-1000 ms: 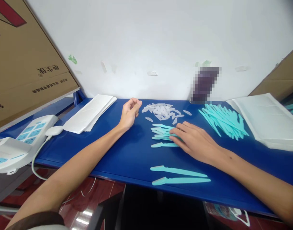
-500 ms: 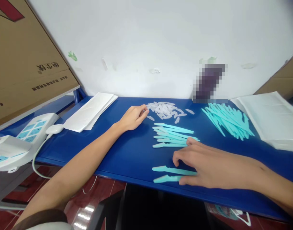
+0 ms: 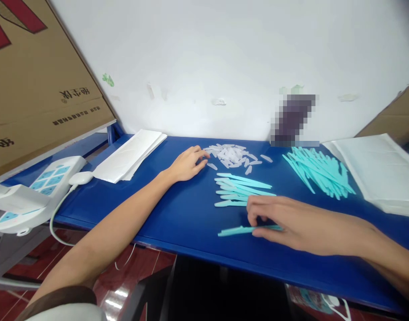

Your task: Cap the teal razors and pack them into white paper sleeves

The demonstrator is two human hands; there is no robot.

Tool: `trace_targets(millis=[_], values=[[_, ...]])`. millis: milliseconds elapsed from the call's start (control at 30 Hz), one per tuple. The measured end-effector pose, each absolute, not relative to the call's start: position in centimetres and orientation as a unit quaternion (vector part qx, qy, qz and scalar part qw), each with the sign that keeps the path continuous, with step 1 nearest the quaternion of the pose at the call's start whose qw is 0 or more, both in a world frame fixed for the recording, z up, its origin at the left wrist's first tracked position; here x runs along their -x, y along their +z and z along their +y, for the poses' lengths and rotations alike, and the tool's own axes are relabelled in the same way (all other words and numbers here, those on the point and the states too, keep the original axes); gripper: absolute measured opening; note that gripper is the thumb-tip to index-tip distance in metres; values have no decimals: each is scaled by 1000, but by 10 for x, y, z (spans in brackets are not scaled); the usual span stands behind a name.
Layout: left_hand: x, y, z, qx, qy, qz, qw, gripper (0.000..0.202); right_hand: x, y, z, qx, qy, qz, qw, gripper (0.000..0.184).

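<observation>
My right hand (image 3: 291, 225) has its thumb and curled fingers closed round turquoise eyebrow razors (image 3: 236, 231), which lie close together just above the table; the fingers hide their handle ends. Beyond it lies a row of several more turquoise eyebrow razors (image 3: 241, 181), blade ends to the left. My left hand (image 3: 188, 163) rests on the table, fingers a little apart with nothing visible between them. Its fingertips reach the left edge of a pile of translucent plastic blade covers (image 3: 231, 156).
On the blue table (image 3: 177, 214), a heap of turquoise razors (image 3: 321, 171) lies at the right beside a white padded envelope (image 3: 385, 165). White folded sheets (image 3: 129, 156) and a power strip (image 3: 47, 187) are at the left. A cardboard box (image 3: 47, 80) leans there; a white wall (image 3: 198, 58) stands behind.
My right hand has brought the two separate near razors together and moved them slightly away from the table's front edge. The fingers of my left hand have spread a little.
</observation>
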State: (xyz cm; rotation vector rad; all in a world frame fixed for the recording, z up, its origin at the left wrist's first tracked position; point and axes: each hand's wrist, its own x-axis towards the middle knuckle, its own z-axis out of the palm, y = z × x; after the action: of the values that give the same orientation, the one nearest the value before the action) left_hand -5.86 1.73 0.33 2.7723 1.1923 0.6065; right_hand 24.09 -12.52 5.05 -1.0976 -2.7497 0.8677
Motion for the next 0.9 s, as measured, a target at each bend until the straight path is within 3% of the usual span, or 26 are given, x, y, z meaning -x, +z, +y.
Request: trace_targets(millis=[267,400,500,633,767,900], values=[[57,5,16,-926,160,338,46,32,-243,54,-101,429,382,-709,408,23],[55,5,17,-918,179,348,64,24,-249,42,-82,462,400,-596,520,26],[54,2,19,-901,226,361,82,19,-254,35,-72,508,424,-538,522,31],[52,0,17,-885,290,357,72,30,-258,31,-68,584,379,-533,481,47],[46,4,9,-868,330,354,109,26,-259,24,-64,573,367,-567,464,27],[37,7,2,-830,392,367,150,22,-256,12,-55,605,213,-688,341,28]])
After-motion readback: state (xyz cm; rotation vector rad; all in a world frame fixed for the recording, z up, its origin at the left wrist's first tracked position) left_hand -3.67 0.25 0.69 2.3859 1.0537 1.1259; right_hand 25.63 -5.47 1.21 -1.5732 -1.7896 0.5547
